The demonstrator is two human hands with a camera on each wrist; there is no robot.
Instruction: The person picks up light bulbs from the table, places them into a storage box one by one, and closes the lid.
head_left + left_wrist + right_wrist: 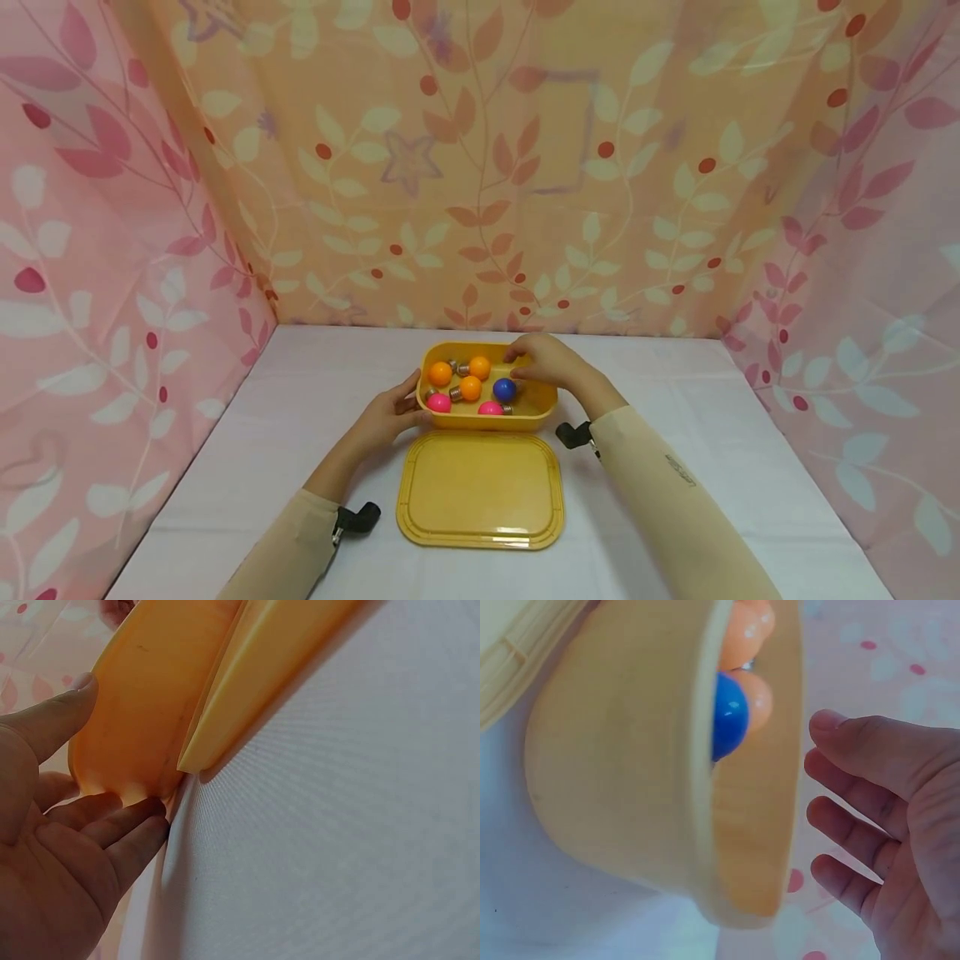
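Note:
A yellow plastic box (480,422) stands without its lid, and light bulbs with metal screw bases lie in it: orange bulbs (470,388), pink bulbs (438,403) and one blue bulb (504,389). At the box's left end, my left hand (386,415) touches the wall with its fingertips (154,808), and the thumb lies at the front corner. My right hand (547,362) hovers over the box's back right part. Loosely bent and apart from the bulbs, its fingers (832,814) have nothing between them in the right wrist view.
A flat yellow lid (480,492) lies on the white tablecloth (637,517) directly in front of the box. Patterned fabric (480,167) hangs behind the table and along both sides. Each wrist carries a black camera mount (573,435).

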